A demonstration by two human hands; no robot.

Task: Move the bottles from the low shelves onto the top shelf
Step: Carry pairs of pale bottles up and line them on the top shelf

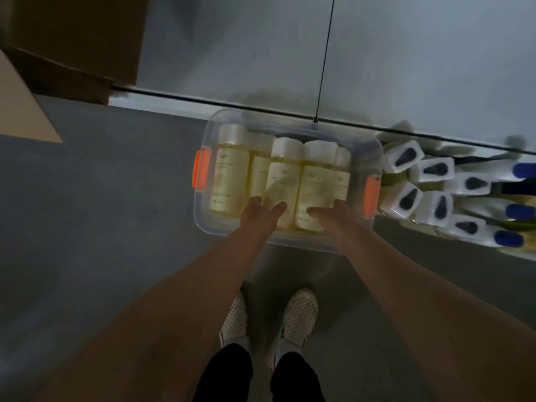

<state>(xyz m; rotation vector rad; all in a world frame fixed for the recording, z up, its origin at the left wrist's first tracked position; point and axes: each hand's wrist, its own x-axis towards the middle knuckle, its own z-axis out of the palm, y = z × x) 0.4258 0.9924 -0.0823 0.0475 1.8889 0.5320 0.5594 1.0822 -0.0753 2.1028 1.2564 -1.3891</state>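
Observation:
A clear plastic bin [298, 239] with orange latches [201, 172] holds several pale yellow bottles [316, 187] with white caps, lying side by side. Both my arms reach down to its near edge. My left hand [259, 214] grips the near rim left of centre, thumb on top of the bin. My right hand [329, 217] grips the same rim right of centre. The fingers under the rim are hidden. The bin sits against a grey panel at the back.
Right of the bin stand several white-topped bottles [435, 169] and some with blue caps [520, 211], packed close. A brown cardboard box [72, 39] is at the upper left. My white shoes [298, 317] stand on the grey floor below the bin.

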